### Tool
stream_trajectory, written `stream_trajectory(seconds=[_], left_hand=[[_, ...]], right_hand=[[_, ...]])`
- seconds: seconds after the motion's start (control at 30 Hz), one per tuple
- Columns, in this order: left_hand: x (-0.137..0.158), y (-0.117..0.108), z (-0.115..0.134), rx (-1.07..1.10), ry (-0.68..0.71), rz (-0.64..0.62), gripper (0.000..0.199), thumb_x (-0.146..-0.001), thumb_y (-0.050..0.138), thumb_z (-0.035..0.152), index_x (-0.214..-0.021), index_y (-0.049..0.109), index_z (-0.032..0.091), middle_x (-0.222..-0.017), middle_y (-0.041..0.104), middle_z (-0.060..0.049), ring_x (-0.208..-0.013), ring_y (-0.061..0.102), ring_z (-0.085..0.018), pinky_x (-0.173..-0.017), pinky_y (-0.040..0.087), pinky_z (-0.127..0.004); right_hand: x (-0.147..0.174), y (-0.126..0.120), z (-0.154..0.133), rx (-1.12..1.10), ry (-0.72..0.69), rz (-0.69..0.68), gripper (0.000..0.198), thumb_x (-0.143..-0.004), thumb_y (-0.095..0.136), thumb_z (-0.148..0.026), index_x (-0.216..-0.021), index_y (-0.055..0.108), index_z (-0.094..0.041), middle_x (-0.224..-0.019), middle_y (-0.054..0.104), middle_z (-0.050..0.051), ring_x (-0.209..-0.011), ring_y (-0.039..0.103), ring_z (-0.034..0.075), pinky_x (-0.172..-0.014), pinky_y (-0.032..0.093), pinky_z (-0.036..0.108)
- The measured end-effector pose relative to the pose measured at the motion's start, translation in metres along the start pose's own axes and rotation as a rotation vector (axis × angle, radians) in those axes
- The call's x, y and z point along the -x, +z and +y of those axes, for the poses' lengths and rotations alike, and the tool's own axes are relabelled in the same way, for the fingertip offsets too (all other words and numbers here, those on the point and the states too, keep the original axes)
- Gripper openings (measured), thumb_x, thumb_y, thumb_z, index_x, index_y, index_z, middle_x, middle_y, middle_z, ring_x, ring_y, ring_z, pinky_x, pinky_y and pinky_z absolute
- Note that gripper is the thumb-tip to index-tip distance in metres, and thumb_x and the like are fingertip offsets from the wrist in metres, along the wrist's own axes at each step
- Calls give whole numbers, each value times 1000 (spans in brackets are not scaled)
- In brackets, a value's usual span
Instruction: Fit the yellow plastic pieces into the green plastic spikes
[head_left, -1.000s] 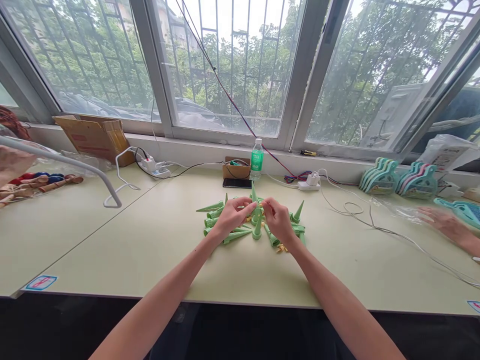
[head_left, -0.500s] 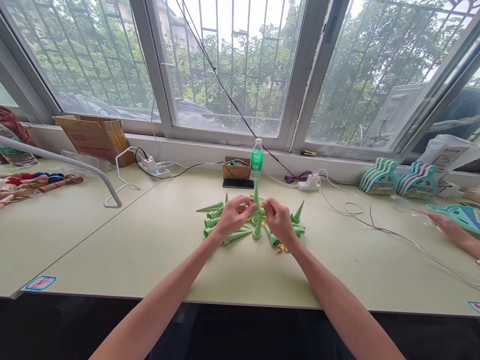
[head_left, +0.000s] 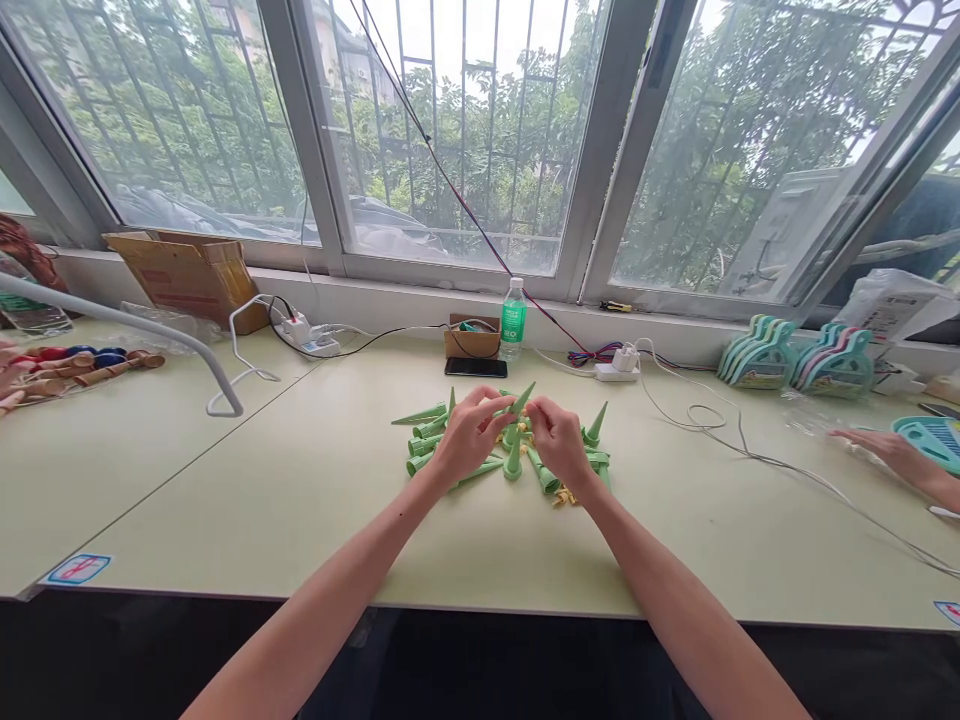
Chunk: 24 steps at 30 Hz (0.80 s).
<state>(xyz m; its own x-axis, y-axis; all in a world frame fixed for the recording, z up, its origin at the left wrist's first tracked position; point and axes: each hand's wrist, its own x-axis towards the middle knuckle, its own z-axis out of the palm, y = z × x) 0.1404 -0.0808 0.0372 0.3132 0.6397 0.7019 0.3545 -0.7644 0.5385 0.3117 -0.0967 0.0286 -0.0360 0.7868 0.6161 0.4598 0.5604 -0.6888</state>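
My left hand point(head_left: 471, 432) pinches a green plastic cone-shaped spike point(head_left: 525, 397), which leans with its tip up and to the right. Close beside it, my right hand point(head_left: 556, 434) is closed, its fingertips near the spike; what they hold is too small and hidden to make out. Just below the hands, another green spike point(head_left: 513, 462) stands upright on the table. More green spikes point(head_left: 420, 413) lie around both hands, several of them on their sides. Small yellow pieces point(head_left: 565, 497) are scattered below my right hand and between the hands.
Behind the spikes are a phone point(head_left: 475, 368), a small cardboard box point(head_left: 471, 340) and a water bottle point(head_left: 513, 320). White cables and a power strip point(head_left: 618, 371) lie to the right. Another person's hand point(head_left: 889, 452) rests near teal plastic items point(head_left: 928, 443). A lamp arm point(head_left: 187, 345) crosses the left.
The spike in my left hand has tipped from upright to leaning right. At the far right, the teal item beside the other person's hand has shifted rightward.
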Motion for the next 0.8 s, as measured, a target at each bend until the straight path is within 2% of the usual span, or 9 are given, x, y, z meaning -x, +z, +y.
stream_trajectory(seconds=[0.1, 0.17, 0.37, 0.43, 0.5, 0.53, 0.63, 0.7, 0.8], left_hand=[[1, 1, 0, -38, 43, -6, 26, -96, 50, 32, -111, 69, 24, -99, 55, -5, -60, 50, -5, -56, 48, -19], [1, 2, 2, 2, 23, -7, 27, -96, 49, 34, -111, 69, 23, -98, 55, -5, -62, 52, -5, -57, 50, -19], [-1, 6, 15, 227, -186, 52, 30, -92, 52, 45, -102, 64, 19, -101, 56, -5, -58, 56, -6, -52, 51, -20], [-3, 5, 18, 274, -267, 94, 31, -91, 53, 48, -94, 60, 18, -90, 58, -3, -56, 55, -7, -45, 45, -18], [-4, 3, 18, 291, -358, 106, 36, -89, 54, 52, -81, 56, 17, -65, 52, 2, -49, 50, -8, -42, 39, -18], [-5, 2, 18, 300, -387, 90, 42, -90, 51, 54, -72, 53, 16, -56, 47, 3, -46, 47, -8, -42, 36, -18], [-7, 2, 16, 310, -481, -62, 63, -90, 42, 62, -50, 50, 14, -43, 40, 2, -40, 37, -7, -42, 31, -21], [-7, 3, 14, 318, -545, -146, 70, -89, 39, 66, -46, 54, 13, -40, 40, 1, -39, 36, -7, -43, 29, -23], [-6, 5, 13, 351, -590, -190, 71, -89, 39, 67, -49, 61, 12, -42, 46, -2, -41, 38, -8, -44, 29, -23]], right_hand=[[-1, 0, 0, 17, -7, 8, 32, -97, 41, -38, -75, 54, -18, -56, 39, -5, -51, 31, 9, -51, 28, 23], [-1, -1, -2, 25, -14, 16, 32, -97, 41, -38, -75, 54, -18, -56, 38, -5, -51, 30, 9, -51, 28, 23], [-1, -2, -5, 56, -42, 74, 33, -98, 41, -38, -74, 52, -18, -54, 35, -6, -50, 30, 9, -51, 28, 22], [-1, -2, -4, 68, -59, 94, 32, -98, 41, -38, -74, 52, -19, -54, 36, -6, -50, 30, 9, -51, 29, 21], [-1, -2, -3, 77, -72, 108, 31, -98, 41, -37, -77, 54, -19, -55, 37, -6, -50, 31, 9, -52, 30, 21], [-1, -2, -2, 83, -78, 116, 31, -98, 41, -37, -77, 54, -19, -55, 38, -6, -50, 31, 9, -52, 30, 21], [-1, -3, -2, 90, -100, 116, 30, -98, 40, -36, -79, 55, -19, -56, 40, -5, -50, 32, 10, -52, 30, 21], [-1, -3, -3, 102, -114, 108, 31, -99, 40, -36, -78, 55, -19, -56, 39, -5, -50, 32, 10, -52, 30, 21], [1, -2, -4, 123, -127, 87, 32, -99, 38, -36, -79, 56, -19, -57, 42, -5, -51, 34, 10, -53, 31, 21]])
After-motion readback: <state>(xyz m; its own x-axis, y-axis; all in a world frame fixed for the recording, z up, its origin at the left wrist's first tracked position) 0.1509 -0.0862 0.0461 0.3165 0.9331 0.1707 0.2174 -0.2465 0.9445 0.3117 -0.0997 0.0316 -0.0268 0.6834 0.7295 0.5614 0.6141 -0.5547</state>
